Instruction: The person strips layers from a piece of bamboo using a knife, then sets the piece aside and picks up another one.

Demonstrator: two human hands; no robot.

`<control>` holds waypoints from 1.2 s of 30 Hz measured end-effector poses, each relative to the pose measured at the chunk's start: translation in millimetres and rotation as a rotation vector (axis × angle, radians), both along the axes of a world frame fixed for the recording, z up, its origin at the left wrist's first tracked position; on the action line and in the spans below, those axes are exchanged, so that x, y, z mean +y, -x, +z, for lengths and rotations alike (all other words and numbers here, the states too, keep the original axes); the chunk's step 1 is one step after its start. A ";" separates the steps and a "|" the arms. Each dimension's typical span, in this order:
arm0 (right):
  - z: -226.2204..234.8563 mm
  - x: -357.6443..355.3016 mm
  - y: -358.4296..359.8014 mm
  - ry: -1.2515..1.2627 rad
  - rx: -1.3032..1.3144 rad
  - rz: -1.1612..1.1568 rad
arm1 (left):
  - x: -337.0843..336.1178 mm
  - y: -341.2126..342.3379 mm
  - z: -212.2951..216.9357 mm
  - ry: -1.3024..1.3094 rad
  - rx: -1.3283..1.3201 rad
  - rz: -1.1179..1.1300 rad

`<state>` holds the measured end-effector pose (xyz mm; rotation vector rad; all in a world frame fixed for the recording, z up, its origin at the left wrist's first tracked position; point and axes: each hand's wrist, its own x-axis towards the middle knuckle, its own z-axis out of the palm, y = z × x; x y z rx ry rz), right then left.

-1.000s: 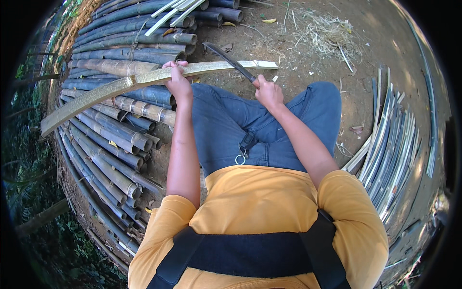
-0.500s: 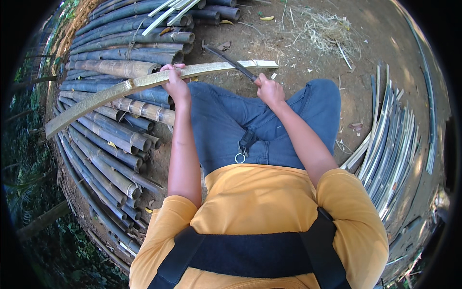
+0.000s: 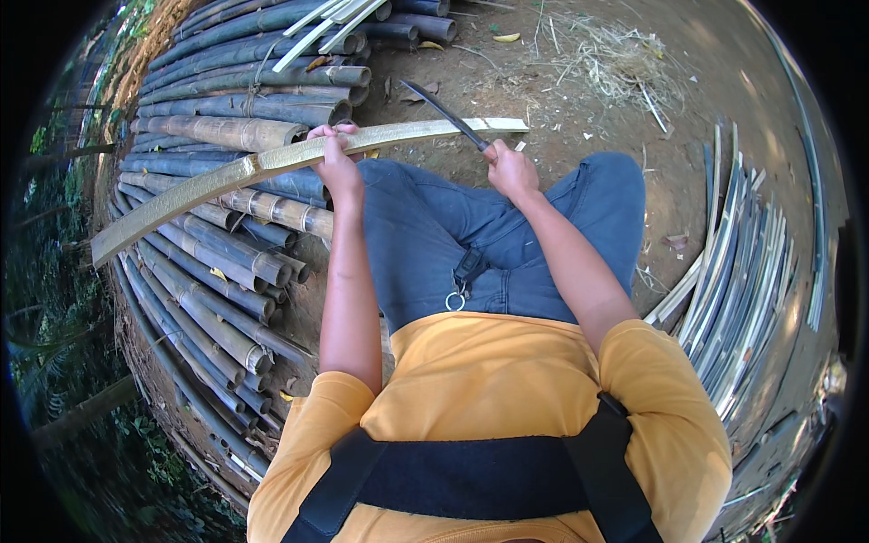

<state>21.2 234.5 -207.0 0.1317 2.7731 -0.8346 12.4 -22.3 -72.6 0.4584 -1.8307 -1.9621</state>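
Note:
A long split bamboo strip, pale on its upper face, runs from the far left across to the upper middle. My left hand is closed around it just right of its joint. In my right hand is the handle of a long dark-bladed knife. Its blade slants up to the left and crosses the strip near the right end. Whether the edge is pressed into the bamboo or only rests there, I cannot tell.
Stacked bamboo poles fill the left side, with pale split strips on top. A bundle of thin bamboo strips lies on the right. A heap of shavings sits on the dirt ground ahead. I sit with bent knees.
The knife blade has shifted slightly to the right along the strip and tilted a little. The whole scene sits slightly lower and further right. Both hands keep their holds.

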 end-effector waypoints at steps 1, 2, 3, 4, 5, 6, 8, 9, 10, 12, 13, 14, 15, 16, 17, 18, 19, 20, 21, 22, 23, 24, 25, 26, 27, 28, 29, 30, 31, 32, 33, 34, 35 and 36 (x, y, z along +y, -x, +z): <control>2.2 3.0 0.1 0.002 -0.024 -0.025 | -0.5 -0.8 1.4 -0.010 0.009 -0.024; 4.4 5.5 -0.2 0.004 -0.047 -0.050 | -0.2 -1.6 2.2 -0.013 0.013 -0.034; 1.8 9.4 0.3 0.013 -0.056 -0.092 | 0.8 -1.6 3.7 -0.018 0.019 -0.042; -0.8 12.7 -0.2 0.022 -0.065 -0.134 | 2.0 -1.3 5.6 -0.023 0.025 -0.051; -3.5 15.4 -0.8 0.031 -0.074 -0.175 | 2.8 -1.2 6.7 -0.016 0.033 -0.078; -5.3 15.2 -0.3 0.044 -0.088 -0.212 | 1.6 -1.6 7.7 -0.008 0.042 -0.102; -8.3 15.7 1.3 0.070 -0.115 -0.289 | 0.4 -1.2 9.7 -0.007 0.044 -0.143; -3.8 15.3 1.3 0.092 -0.109 -0.275 | 2.0 -2.5 13.9 -0.013 0.037 -0.157; 0.7 16.4 -0.6 0.114 -0.102 -0.262 | 3.9 -3.3 17.6 -0.018 0.030 -0.172; 9.7 16.5 -5.0 0.151 -0.077 -0.234 | 4.1 -1.4 19.1 -0.021 0.057 -0.213; 14.2 15.7 -7.5 0.167 -0.059 -0.220 | 3.7 0.1 19.6 -0.006 0.076 -0.224; 18.6 14.5 -9.4 0.182 -0.041 -0.206 | 2.3 1.4 20.7 0.008 0.094 -0.237; 18.6 17.4 -11.4 0.191 -0.027 -0.187 | 3.0 3.3 21.9 0.075 0.078 -0.241; 18.5 20.2 -13.3 0.200 -0.014 -0.169 | 3.7 5.5 23.1 0.115 0.091 -0.261; 18.3 22.0 -14.7 0.209 -0.001 -0.151 | 4.5 7.7 24.4 0.155 0.104 -0.280; 20.2 21.5 -17.4 0.226 0.022 -0.146 | 3.4 8.7 23.4 0.196 0.115 -0.297; 22.2 21.1 -20.0 0.244 0.046 -0.141 | 0.8 9.6 23.2 0.259 0.118 -0.316; 24.3 20.7 -22.2 0.261 0.069 -0.135 | -3.2 10.3 23.8 0.323 0.121 -0.334; 27.0 20.7 -24.2 0.278 0.077 -0.140 | -3.3 10.2 26.4 0.386 0.122 -0.354; 29.7 20.5 -25.7 0.294 0.085 -0.145 | -1.6 9.9 27.9 0.412 0.150 -0.355; 32.4 19.9 -27.4 0.310 0.092 -0.149 | 0.9 9.5 28.9 0.437 0.177 -0.355; 32.3 20.8 -29.2 0.331 0.105 -0.150 | 5.4 8.7 32.2 0.462 0.204 -0.356; 32.2 22.1 -30.9 0.351 0.117 -0.150 | 9.7 7.0 35.2 0.436 0.190 -0.361; 32.2 23.6 -32.3 0.370 0.129 -0.149 | 13.9 5.0 38.1 0.410 0.176 -0.366; 31.0 25.8 -34.0 0.373 0.122 -0.149 | 15.5 3.5 39.8 0.384 0.162 -0.369; 29.8 28.6 -35.8 0.376 0.114 -0.148 | 15.3 3.1 41.7 0.349 0.134 -0.392; 28.5 30.5 -37.2 0.378 0.107 -0.148 | 15.0 2.7 44.0 0.314 0.105 -0.416; 28.7 30.1 -37.4 0.379 0.110 -0.156 | 13.5 2.9 45.5 0.281 0.078 -0.438; 29.0 29.7 -37.4 0.379 0.114 -0.164 | 13.5 3.8 46.3 0.267 0.100 -0.432; 29.2 29.5 -37.4 0.379 0.118 -0.173 | 14.4 5.7 46.8 0.253 0.123 -0.427; 29.5 28.9 -36.9 0.393 0.131 -0.183 | 14.4 8.5 46.7 0.241 0.146 -0.424; 29.8 28.4 -36.6 0.406 0.144 -0.193 | 14.3 10.6 46.5 0.267 0.173 -0.420; 30.1 28.0 -36.2 0.420 0.156 -0.203 | 14.3 12.3 46.3 0.293 0.200 -0.416; 29.3 29.4 -36.4 0.435 0.153 -0.211 | 16.4 14.1 47.7 0.316 0.225 -0.416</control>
